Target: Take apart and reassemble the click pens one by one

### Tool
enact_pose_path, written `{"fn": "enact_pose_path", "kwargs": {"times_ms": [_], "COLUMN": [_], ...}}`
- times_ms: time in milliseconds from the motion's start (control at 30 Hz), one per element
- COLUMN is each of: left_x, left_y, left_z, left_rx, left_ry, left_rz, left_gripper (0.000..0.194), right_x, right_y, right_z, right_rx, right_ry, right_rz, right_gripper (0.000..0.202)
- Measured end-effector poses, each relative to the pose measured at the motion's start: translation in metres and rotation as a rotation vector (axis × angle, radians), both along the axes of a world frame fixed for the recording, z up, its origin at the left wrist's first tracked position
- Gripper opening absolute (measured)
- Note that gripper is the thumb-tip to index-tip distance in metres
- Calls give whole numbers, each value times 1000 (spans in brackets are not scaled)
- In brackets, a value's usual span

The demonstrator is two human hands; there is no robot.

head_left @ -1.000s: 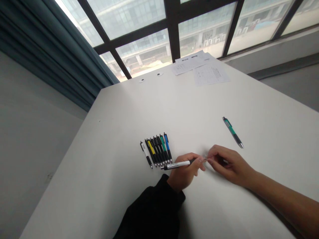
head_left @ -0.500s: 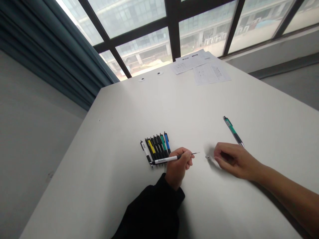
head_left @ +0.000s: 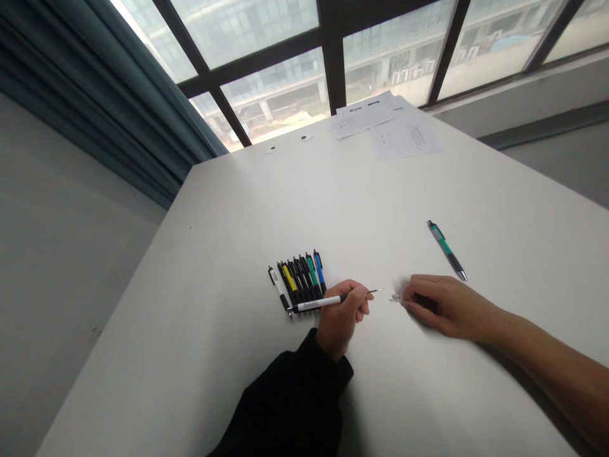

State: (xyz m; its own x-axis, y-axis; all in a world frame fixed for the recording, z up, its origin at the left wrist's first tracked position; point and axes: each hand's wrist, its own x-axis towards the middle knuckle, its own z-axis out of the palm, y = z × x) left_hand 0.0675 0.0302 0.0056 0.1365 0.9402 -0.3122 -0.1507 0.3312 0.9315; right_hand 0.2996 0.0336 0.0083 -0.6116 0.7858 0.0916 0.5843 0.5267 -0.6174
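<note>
My left hand (head_left: 343,316) is closed around a white pen (head_left: 311,304) with a black grip. Its thin refill (head_left: 375,291) sticks out bare from the front end, pointing right. My right hand (head_left: 440,306) has thumb and forefinger pinched at a small silvery piece (head_left: 395,297) by the table surface, just right of the refill's tip. The piece is blurred, and its exact kind is hard to tell. Beside my left hand lies a row of several pens (head_left: 297,279) in white, yellow, black, green and blue, partly covered by the held pen and hand.
A green pen (head_left: 446,249) with a dark grip lies alone beyond my right hand. Printed papers (head_left: 404,136) rest at the far end of the white table (head_left: 304,203), near two small round fittings. A window and a blue curtain (head_left: 109,82) stand behind.
My right hand has moved slightly left, and its fingertips have come up to the small silvery piece. My left hand keeps the white pen in nearly the same place.
</note>
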Motion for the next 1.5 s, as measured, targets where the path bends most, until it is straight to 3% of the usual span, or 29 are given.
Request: {"fn": "enact_pose_path", "kwargs": {"times_ms": [533,700,1000,1200,1500], "left_x": [-1,-1,-3,-3,-4], "left_y": [0,0,-4,-5,-4], "left_z": [-1,1,14,12,11], "left_rx": [21,27,180,199,182], "left_ry": [3,19,325,366,369], "left_rz": [-37,-62,-357,-352,-304], "left_gripper": [22,23,24,24,24], "right_x": [-2,0,-10,-3,4], "right_y": [0,-1,-6,0,4], "right_z": [1,0,8,11,7], "right_rx": [-15,-50,-120,-161,-29], "right_ry": [-10,85,370,255,-50], "right_rz": [-70,-102,-120,-104,-18], "right_gripper": [14,15,16,20,15]}}
